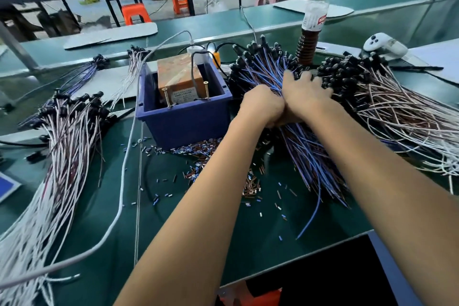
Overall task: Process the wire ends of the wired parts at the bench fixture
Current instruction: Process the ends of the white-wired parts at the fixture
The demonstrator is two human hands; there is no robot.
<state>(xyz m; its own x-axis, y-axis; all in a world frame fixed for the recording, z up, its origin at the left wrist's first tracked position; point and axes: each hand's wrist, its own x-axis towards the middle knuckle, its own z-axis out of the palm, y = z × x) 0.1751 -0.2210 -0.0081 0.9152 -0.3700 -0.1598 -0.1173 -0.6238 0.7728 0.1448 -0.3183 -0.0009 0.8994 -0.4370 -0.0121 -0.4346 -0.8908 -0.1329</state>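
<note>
Head view, largest first: green bench (248, 231) filling the frame from 12 to 6 o'clock. At 9 o'clock, long heap of white-and-brown wired parts (64, 146) with black heads pointing up. At 3 o'clock, second pile of pale-wired parts (387, 107), black heads toward 12. Between them, just right of centre, blue-wired bundle (308, 156), heads fanned toward 12, loose ends trailing toward 5. At 11 o'clock from centre, blue bin (183, 122) holding bench fixture (178, 79), a tape-wrapped orange block with two screws standing up front. At 1 o'clock, bottle (314, 20) upright behind the bundle. Left hand (264, 104) curled round the blue-wired bundle at its middle, gripping. Right hand (305, 92) touching the left, fingers spread and bent among the black heads; grip there cannot tell. At 6 o'clock of the bin, scattered snippets of insulation (206, 149)
</note>
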